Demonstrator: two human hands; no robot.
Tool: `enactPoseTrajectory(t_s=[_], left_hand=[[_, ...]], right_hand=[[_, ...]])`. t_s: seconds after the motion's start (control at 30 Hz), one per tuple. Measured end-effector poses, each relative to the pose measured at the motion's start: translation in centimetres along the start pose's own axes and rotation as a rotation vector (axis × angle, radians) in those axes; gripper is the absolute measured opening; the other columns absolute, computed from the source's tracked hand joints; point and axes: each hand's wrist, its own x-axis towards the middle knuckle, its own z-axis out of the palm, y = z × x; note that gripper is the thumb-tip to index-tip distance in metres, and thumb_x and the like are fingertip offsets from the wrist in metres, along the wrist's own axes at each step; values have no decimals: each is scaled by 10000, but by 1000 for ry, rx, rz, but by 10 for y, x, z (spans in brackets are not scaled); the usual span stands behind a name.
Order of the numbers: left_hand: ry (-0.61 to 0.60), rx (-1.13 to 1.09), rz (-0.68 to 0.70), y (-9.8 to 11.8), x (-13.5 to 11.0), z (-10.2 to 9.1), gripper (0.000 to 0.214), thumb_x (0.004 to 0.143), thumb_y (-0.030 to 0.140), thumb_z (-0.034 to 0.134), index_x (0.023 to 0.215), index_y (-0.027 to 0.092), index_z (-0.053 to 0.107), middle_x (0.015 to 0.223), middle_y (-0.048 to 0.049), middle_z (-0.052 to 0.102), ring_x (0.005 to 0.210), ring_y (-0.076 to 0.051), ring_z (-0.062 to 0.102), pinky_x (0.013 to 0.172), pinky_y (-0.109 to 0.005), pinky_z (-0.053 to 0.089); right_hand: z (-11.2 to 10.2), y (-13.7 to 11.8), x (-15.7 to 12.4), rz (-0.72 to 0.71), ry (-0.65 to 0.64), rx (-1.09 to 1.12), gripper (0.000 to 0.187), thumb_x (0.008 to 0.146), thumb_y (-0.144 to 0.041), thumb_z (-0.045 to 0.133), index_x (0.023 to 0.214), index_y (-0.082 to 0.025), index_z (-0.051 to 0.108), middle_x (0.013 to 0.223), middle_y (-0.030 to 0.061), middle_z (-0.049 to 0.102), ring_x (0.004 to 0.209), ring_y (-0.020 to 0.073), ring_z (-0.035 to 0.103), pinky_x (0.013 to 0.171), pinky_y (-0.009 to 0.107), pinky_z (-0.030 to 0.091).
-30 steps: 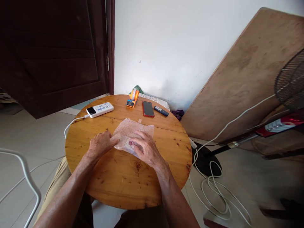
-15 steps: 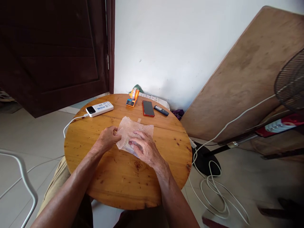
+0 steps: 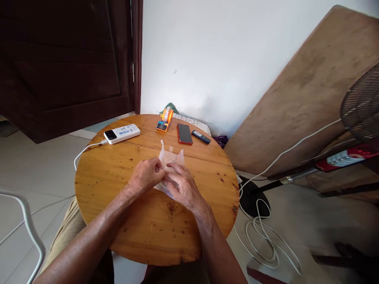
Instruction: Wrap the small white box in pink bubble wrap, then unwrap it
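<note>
A sheet of bubble wrap (image 3: 171,156) lies on the round wooden table (image 3: 148,225), its left and right sides folded inward and its far corners standing up. My left hand (image 3: 149,172) is closed on the left edge of the sheet and holds it over the middle. Close against it, my right hand (image 3: 182,184) rests on the wrap with bent fingers, pressing the folded part. Whatever lies under my fingers is hidden. A small strip of clear tape (image 3: 171,149) shows at the sheet's far edge.
Toward the back stand an orange tape dispenser (image 3: 165,119), a red-edged phone (image 3: 184,134) and a dark blue device (image 3: 201,137). A white power bank (image 3: 122,133) with a cable sits at the left. Right of the table are a fan (image 3: 361,102) and coiled cable (image 3: 263,236).
My left hand has moved right, bringing the left side of the bubble wrap over toward my right hand. The sheet now looks narrower, with its far corners raised.
</note>
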Motion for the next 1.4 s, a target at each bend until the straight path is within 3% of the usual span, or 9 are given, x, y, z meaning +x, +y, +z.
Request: enactPoseTrajectory(t_s=[0.13,0.3,0.4,0.53,0.6,0.8,0.97,1.17,1.4], left_hand=[[-15,0,69,1,-4,2,112,710,194,516,692,203,626,624,24,597,587,-125,499,573,-237,341],[-112,-51,241,-7,-9,-5,109,703,207,533,713,187,640,616,30,534,582,-114,446,560,-243,321],[-198,-76,342,-13,-12,-11,156,709,184,532,795,196,661,708,10,580,631,-128,490,588,-245,363],[-235,-34,445,-14,-15,-14,225,758,148,527,909,212,680,885,-32,634,758,-159,575,681,-258,430],[-220,8,460,-13,-15,-13,208,799,164,519,919,210,684,901,-42,633,781,-167,592,703,-265,442],[-238,58,520,-19,-14,-10,187,836,260,563,978,205,671,984,-61,630,882,-193,618,784,-285,468],[-229,103,510,-23,-15,-5,176,846,245,547,972,204,663,1029,-80,618,942,-221,619,828,-313,477],[-197,143,417,-11,-19,0,150,845,239,542,928,191,657,976,-79,609,878,-217,616,745,-302,460],[-222,100,421,-9,-21,-1,116,827,226,524,869,193,627,893,-43,578,765,-170,577,683,-274,421]], right_hand=[[4,4,1,7,11,6,259,860,-174,568,1102,-233,637,1260,102,585,1194,264,525,1028,453,432],[8,6,2,49,45,45,247,842,-198,597,1088,-216,589,1235,121,603,1187,267,542,1016,458,434],[6,8,1,86,58,86,256,846,-267,626,1094,-226,573,1254,113,601,1200,266,548,1015,461,434],[-5,12,0,181,-54,242,313,827,-281,647,1131,-243,578,1270,80,604,1204,245,559,993,415,461],[-12,15,0,256,-92,337,338,845,-282,623,1177,-252,567,1284,68,603,1199,236,567,964,396,482],[-28,15,4,362,3,334,457,860,-311,607,1306,-268,516,1364,69,558,1248,245,527,1004,419,454],[-35,7,-12,382,16,210,284,867,-321,597,1135,-238,633,1282,84,593,1197,250,556,864,356,514],[-19,11,-35,477,153,110,252,810,-266,590,1045,-207,659,1332,121,531,1279,284,484,891,374,500],[-1,12,-26,543,170,292,289,801,-319,605,1067,-211,639,1201,72,611,1063,220,584,825,309,481]])
